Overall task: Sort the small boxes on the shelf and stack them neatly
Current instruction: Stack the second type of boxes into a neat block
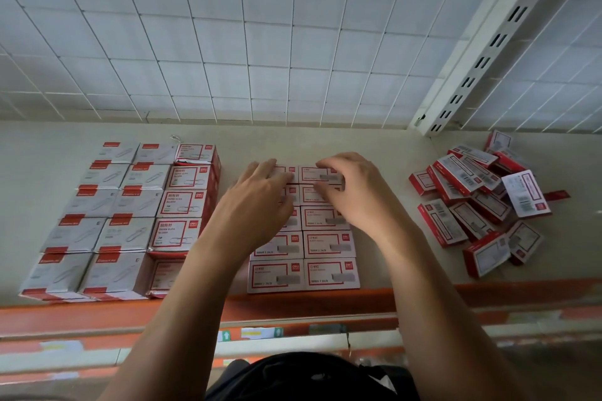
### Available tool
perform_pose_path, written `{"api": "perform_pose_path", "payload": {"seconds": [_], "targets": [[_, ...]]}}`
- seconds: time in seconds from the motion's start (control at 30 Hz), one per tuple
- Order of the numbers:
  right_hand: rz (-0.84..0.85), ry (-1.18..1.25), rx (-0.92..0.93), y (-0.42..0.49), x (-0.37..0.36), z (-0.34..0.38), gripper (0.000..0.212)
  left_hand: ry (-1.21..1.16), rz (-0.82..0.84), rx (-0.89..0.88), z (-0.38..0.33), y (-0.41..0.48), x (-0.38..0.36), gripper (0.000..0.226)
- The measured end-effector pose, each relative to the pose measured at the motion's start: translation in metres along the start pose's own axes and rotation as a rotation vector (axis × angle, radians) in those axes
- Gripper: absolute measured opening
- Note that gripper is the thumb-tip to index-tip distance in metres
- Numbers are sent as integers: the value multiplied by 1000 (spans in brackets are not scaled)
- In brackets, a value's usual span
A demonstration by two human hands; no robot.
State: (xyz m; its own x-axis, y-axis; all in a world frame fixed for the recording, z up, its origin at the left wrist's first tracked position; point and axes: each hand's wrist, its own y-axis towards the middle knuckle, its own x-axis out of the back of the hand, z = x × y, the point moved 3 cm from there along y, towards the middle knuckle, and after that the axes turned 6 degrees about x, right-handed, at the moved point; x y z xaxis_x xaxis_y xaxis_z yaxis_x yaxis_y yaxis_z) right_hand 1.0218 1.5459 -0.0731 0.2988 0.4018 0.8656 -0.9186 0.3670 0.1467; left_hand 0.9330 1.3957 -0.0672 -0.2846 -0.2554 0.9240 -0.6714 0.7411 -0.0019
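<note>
- Hiding the stack at 12 o'clock, left hand lies flat-fingered; right hand curls, grip unclear.
- Shelf separates stack from loose pile at 3 o'clock.

Left hand flat, right hand bent-fingered, both palms down

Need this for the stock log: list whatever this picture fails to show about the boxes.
Head view:
- Far rows of the middle block: covered by the left hand and right hand.
- Right hand's grip: the hand itself hides whether it holds a box.
- Loose pile: lower boxes buried, count unclear.
- Label print: blurred, too small.
</note>
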Motion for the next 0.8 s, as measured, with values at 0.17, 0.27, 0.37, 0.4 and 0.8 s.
{"api": "perform_pose_path", "payload": {"seconds": [0.17,0.27,0.37,0.4,0.8], "targets": [[23,32,-9,0,-2,3,33,16,10,10,-2,1,0,46],[26,32,7,-3,-2,6,33,27,-3,9,-3,-1,0,43],[18,20,8,-7,-5,9,35,39,-24,0,-4,-3,-5,39],[18,14,2,-8,-6,10,36,43,-30,0,-4,-2,-5,38],[66,18,-9,-30,-4,22,42,10,-19,-34,-8,-22,-5,39]]}}
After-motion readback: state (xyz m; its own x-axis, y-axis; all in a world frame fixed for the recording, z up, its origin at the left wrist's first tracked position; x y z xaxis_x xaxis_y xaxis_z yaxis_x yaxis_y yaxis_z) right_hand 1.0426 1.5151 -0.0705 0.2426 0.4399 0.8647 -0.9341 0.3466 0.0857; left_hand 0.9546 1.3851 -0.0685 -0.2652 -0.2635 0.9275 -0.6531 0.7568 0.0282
